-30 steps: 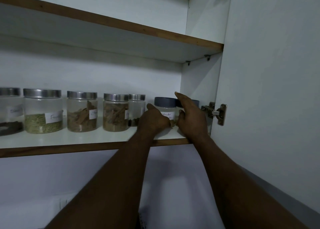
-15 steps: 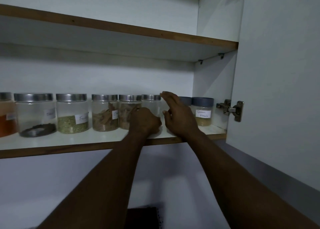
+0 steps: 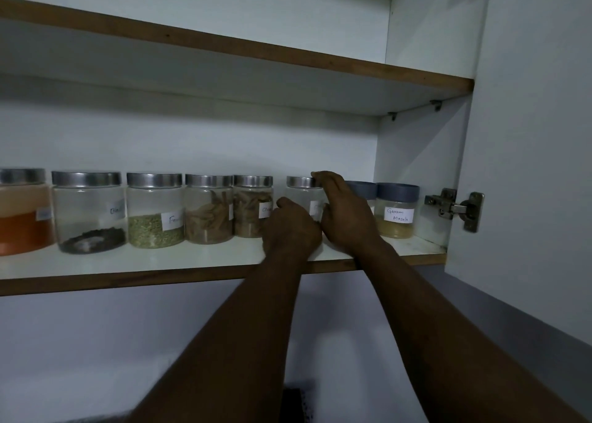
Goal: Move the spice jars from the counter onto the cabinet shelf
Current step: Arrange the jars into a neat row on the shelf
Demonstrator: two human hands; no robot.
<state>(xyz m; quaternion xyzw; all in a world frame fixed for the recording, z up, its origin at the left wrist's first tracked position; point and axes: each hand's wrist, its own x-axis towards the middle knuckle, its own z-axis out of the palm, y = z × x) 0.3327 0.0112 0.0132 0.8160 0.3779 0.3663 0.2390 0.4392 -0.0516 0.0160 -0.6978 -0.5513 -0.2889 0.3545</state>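
The jar (image 3: 302, 194) stands upright, left of the Garam jar (image 3: 397, 212), between both hands. Right hand (image 3: 347, 217) clasps lid and side; left hand (image 3: 293, 230) curled at front, grip indeterminate.

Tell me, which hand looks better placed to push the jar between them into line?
Probably the right hand: its fingers curl over the lid of the jar, so it can steer. The left hand sits low at the front.

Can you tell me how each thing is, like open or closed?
Cabinet door: open.
Clear jar: upright, lid on, held by both hands.
Left hand: grips it low down.
Right hand: grips its side near the lid.
Garam Masala jar: lid on, partly full.
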